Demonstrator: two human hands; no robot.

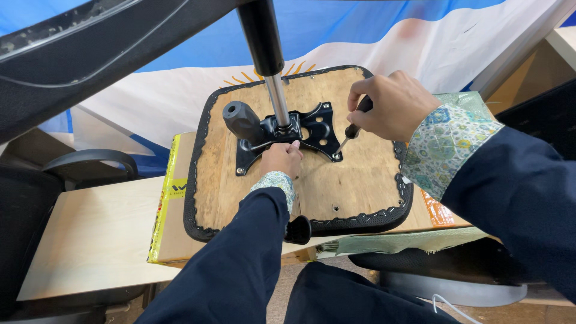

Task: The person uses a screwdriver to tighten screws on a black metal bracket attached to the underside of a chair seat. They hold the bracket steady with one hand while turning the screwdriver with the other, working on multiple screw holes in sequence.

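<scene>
1. Upturned chair seat (360, 180) lies plywood-side up on a cardboard box (165, 204).
2. Left hand (282, 157) presses the black mounting plate (315, 129); right hand (390, 105) is closed round a screwdriver (355, 127), tip at the plate's corner.
3. Best kept upright, plate pinned flat.
4. Screw head hidden; gas cylinder (273, 72) top cut off.

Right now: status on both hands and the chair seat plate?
Left hand steadies black mounting plate. Right hand grips screwdriver, tip at the plate's right corner. Upturned seat base lies flat on cardboard box. Gas cylinder close beside hands.
</scene>
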